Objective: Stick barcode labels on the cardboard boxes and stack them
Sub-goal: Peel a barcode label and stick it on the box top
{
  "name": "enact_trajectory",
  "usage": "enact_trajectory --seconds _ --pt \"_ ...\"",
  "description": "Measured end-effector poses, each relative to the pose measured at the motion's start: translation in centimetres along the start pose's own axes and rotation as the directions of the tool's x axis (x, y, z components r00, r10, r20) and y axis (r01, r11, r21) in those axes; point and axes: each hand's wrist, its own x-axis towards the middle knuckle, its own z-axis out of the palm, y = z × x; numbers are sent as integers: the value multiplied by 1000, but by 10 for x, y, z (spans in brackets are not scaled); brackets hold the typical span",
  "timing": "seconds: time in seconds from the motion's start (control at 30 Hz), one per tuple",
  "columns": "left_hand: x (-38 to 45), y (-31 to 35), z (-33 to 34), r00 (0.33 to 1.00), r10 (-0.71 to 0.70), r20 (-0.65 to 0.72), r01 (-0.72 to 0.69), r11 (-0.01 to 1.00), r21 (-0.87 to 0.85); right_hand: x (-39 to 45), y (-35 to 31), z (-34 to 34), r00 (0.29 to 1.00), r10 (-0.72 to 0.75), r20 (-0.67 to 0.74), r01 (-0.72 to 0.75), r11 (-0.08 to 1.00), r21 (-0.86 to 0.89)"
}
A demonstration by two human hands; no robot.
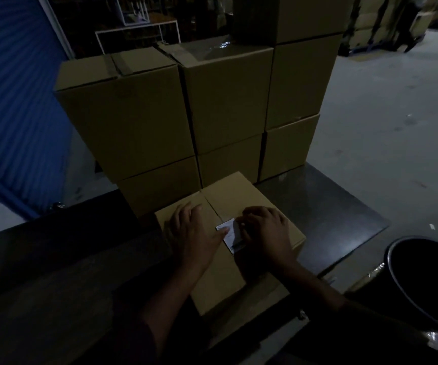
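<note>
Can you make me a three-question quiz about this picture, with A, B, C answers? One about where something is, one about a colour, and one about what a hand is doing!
1. Where is the barcode label?
A. On top of the nearest cardboard box
B. On the floor
C. Inside the black bin

2. What colour is the ribbed shutter on the left?
A. Red
B. Blue
C. Green

3. What is the left hand doing?
A. Lifting a box
B. Hanging in the air
C. Lying flat on the box top, thumb touching the label

Answers:
1 A, the white label lies on the box top between the two hands.
2 B, the shutter shows blue.
3 C, its fingers are spread on the cardboard while the right hand presses the label's other edge.
</note>
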Motion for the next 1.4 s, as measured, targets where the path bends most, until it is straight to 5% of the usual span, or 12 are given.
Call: enact_trajectory --seconds 0.2,0.47,0.73,0.83,0.93,1.13,1.4 --pt "23 -7 -3 989 32 141 -24 998 -60 -6 -5 -5 1000 -19 -2 20 999 41" --pt "60 -27 -24 938 7 347 -41 995 90 -46 -29 10 952 238 -190 -227 971 77" --pt "16 -25 -17 970 -233 69 223 967 119 27 18 -8 999 -23 46 18 994 109" --pt "5 -14 -13 988 -150 -22 151 983 99 49 27 -8 997 -65 36 59 989 133" --pt "13 -1 -7 996 -84 24 81 992 101 48 25 -2 999 -30 24 27 991 132" --pt "18 -4 1 998 -68 4 67 991 117 -5 0 9 988 58 -141 -34 985 169" --pt "17 -6 5 998 -46 -41 51 992 116 -4 2 12 982 55 -180 -30 990 137"
